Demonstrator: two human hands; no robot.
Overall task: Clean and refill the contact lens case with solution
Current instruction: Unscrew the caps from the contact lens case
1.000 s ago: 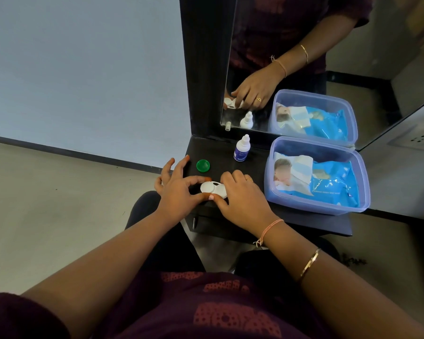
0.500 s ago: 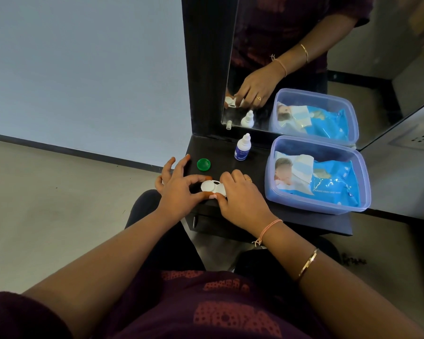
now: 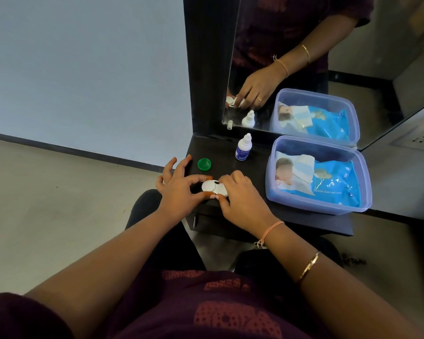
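A white contact lens case lies on the dark shelf near its front edge. My left hand pinches the case's left end between thumb and forefinger, its other fingers spread upward. My right hand grips the right end, covering that half. A green round cap lies loose on the shelf just behind my left hand. The small white solution bottle with a blue label stands upright farther back, its nozzle bare.
A clear plastic tub holding a blue pack of wet wipes fills the shelf's right side. A mirror in a dark frame rises behind the shelf. The floor drops away on the left of the shelf.
Both hands stay on the case; my left forefinger and thumb have shifted slightly around its left end. The cap and bottle have not moved.
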